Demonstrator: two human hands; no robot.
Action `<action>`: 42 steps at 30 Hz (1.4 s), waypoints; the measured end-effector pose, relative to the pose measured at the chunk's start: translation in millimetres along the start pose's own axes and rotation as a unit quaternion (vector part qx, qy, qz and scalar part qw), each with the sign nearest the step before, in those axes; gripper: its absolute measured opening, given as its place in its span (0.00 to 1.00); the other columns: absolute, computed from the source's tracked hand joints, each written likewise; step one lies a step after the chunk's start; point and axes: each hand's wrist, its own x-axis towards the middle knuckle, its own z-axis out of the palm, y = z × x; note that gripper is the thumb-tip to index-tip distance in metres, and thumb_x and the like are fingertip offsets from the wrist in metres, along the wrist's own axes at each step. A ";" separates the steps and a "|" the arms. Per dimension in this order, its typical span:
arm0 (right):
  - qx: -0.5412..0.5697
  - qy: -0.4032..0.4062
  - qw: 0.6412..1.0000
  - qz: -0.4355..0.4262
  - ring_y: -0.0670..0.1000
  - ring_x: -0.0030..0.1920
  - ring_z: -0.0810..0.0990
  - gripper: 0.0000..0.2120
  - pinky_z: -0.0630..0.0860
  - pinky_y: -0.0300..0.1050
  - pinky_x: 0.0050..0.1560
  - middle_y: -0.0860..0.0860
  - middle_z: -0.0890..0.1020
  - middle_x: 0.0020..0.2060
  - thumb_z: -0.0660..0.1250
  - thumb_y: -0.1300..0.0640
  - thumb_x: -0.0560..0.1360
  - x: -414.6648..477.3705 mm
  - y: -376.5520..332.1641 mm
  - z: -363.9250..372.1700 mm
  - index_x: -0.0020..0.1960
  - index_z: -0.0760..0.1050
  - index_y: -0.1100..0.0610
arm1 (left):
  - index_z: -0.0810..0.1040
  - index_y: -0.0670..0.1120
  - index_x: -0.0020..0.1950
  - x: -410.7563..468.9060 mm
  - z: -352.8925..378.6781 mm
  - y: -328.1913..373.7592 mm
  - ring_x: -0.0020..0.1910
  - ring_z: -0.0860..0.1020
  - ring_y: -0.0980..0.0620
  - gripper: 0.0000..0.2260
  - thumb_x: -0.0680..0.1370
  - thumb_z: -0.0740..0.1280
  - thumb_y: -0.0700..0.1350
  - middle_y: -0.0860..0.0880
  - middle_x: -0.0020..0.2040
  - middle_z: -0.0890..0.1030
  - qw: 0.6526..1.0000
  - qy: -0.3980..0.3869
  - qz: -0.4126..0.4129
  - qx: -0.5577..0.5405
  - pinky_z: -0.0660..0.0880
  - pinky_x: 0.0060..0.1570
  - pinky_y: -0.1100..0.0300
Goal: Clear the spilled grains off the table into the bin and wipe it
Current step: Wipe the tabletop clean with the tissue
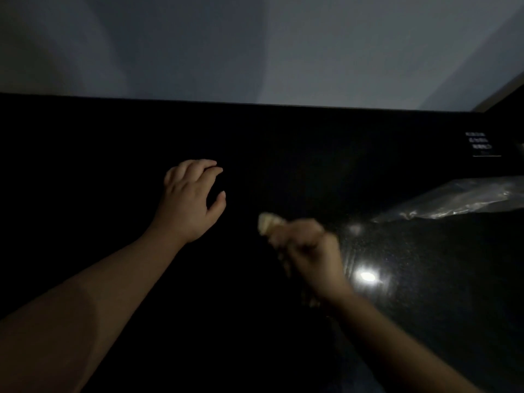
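The scene is very dark. My left hand [192, 199] rests on the black table [425, 279] with fingers spread and loosely bent, holding nothing. My right hand [309, 251] is blurred and curled round a pale yellowish cloth [269, 222] that sticks out past the knuckles, low over the table's middle. No grains can be made out on the dark surface, and no bin is visible.
A crumpled clear plastic bag [459, 199] lies at the table's right side. A bright light reflection [367, 277] shines on the speckled top right of my right hand. A pale wall [255, 46] rises behind the table; a small white label [482, 144] sits far right.
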 end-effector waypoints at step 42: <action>-0.061 0.069 0.993 0.069 0.40 0.54 0.76 0.10 0.72 0.34 0.58 0.41 0.82 0.47 0.71 0.59 0.75 -49.7 24.4 -23.7 0.54 0.84 0.49 | 0.77 0.43 0.63 -178.5 -17.0 94.9 0.64 0.70 0.46 0.26 0.74 0.55 0.58 0.48 0.63 0.75 0.990 0.009 -0.076 -0.114 0.70 0.62 0.43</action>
